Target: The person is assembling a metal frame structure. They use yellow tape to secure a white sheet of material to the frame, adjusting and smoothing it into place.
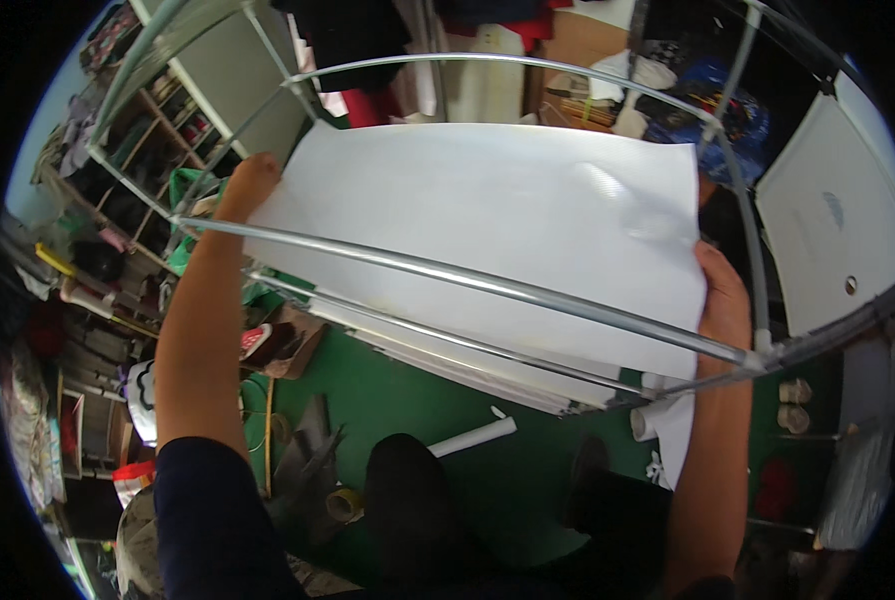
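Dark-sleeved forearms rise from the lower edge, one on each side of a metal tube frame (487,285) that crosses the view. Between them hangs a large white sheet (487,230), held up flat above a green floor (387,385). Its long axis runs left to right, from one hand to the other, and its broad face is turned up toward the person's head. The left hand (247,185) is at the sheet's upper left corner, fingers hidden behind the sheet, so I cannot tell whether they pinch it or just press on it. The right hand (724,295) closes on the right edge, thumb on top and the other fingers out of sight underneath. Two rails of the frame pass in front of the sheet's lower half, slanting down to the right. A rolled white tube (472,437) lies on the floor below, pointing up and right, and a roll of tape (344,503) sits nearby. Cluttered shelves (117,190) stand at the left.
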The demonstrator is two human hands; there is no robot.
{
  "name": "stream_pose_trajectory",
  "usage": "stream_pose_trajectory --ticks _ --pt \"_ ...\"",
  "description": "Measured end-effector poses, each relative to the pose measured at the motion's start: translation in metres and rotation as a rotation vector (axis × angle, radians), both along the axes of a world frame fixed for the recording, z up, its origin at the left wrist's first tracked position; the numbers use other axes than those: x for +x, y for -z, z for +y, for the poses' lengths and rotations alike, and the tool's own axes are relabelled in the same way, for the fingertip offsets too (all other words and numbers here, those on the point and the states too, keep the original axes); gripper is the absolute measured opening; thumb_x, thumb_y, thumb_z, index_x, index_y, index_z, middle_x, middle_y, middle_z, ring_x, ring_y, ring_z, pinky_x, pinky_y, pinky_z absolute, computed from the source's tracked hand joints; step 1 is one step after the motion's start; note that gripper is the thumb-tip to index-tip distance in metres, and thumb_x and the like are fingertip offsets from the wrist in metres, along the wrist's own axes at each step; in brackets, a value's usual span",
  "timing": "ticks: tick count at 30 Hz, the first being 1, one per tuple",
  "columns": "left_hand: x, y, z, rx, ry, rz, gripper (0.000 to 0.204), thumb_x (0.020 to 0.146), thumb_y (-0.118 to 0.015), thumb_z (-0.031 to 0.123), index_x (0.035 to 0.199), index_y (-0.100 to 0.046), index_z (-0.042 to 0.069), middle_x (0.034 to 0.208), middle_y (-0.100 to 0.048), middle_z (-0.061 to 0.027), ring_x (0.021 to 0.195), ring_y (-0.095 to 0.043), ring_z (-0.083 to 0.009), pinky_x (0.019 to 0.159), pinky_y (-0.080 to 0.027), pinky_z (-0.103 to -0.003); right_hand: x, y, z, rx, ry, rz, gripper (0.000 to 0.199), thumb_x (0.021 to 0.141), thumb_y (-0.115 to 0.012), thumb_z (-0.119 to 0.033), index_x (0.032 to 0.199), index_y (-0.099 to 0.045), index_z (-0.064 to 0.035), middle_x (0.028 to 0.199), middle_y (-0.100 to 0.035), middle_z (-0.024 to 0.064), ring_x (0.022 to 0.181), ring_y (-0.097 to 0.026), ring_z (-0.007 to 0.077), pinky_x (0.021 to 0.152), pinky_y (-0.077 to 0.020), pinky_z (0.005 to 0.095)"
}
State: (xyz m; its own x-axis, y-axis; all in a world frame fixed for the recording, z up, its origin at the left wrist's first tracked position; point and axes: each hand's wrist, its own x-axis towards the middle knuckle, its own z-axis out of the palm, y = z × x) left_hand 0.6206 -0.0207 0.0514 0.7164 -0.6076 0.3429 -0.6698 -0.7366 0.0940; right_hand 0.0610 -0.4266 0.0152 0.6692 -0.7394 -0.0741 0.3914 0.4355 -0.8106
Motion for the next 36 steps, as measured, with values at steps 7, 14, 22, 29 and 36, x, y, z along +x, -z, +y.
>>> stream_pose_trajectory --ticks 7,14,22,29,36 --pt "-0.003 0.025 0.017 -0.055 0.077 0.06 0.013 0.085 -0.068 0.014 0.086 -0.063 0.002 0.081 -0.066 -0.0213 0.079 -0.066 -0.0418 0.07 -0.051 -0.049 -0.006 -0.009 0.023 -0.011 0.082 0.088 0.013 0.093 -0.07 -0.014 0.097 -0.07 -0.0018 0.093 -0.069 0.0095 0.089 -0.067 0.0197 0.085 -0.0562 0.033" --pt "-0.014 0.016 0.003 -0.039 0.108 0.018 0.012 0.086 -0.066 0.012 0.087 -0.059 0.002 0.082 -0.064 -0.0206 0.08 -0.065 -0.0396 0.07 -0.05 -0.047 -0.011 -0.004 0.012 -0.077 0.09 0.074 0.011 0.093 -0.069 -0.013 0.095 -0.068 -0.0031 0.092 -0.069 0.0087 0.088 -0.067 0.0172 0.083 -0.0569 0.0323" --pt "-0.018 -0.015 0.004 -0.012 0.134 0.059 0.012 0.085 -0.066 0.01 0.087 -0.061 0.0 0.08 -0.065 -0.0191 0.077 -0.065 -0.0368 0.07 -0.05 -0.043 -0.007 -0.015 0.015 -0.043 0.084 0.049 0.01 0.093 -0.067 -0.013 0.097 -0.067 -0.0035 0.092 -0.069 0.009 0.085 -0.068 0.0179 0.08 -0.0578 0.0309" --pt "-0.018 -0.021 0.007 -0.036 0.183 -0.023 0.008 0.087 -0.062 0.006 0.087 -0.058 -0.001 0.076 -0.06 -0.0166 0.07 -0.059 -0.0269 0.068 -0.047 -0.041 -0.001 -0.033 0.025 -0.096 0.182 0.082 0.01 0.092 -0.067 -0.014 0.096 -0.067 -0.0051 0.091 -0.068 0.0088 0.085 -0.067 0.0184 0.08 -0.058 0.0319" --pt "-0.034 -0.038 -0.006 -0.1 0.107 0.049 0.009 0.087 -0.063 0.009 0.089 -0.06 0.0 0.078 -0.064 -0.0169 0.073 -0.063 -0.0297 0.07 -0.049 -0.042 -0.007 -0.037 0.009 -0.073 0.141 0.07 0.014 0.091 -0.069 -0.019 0.095 -0.066 -0.006 0.09 -0.069 0.0085 0.083 -0.069 0.0179 0.076 -0.059 0.0313"
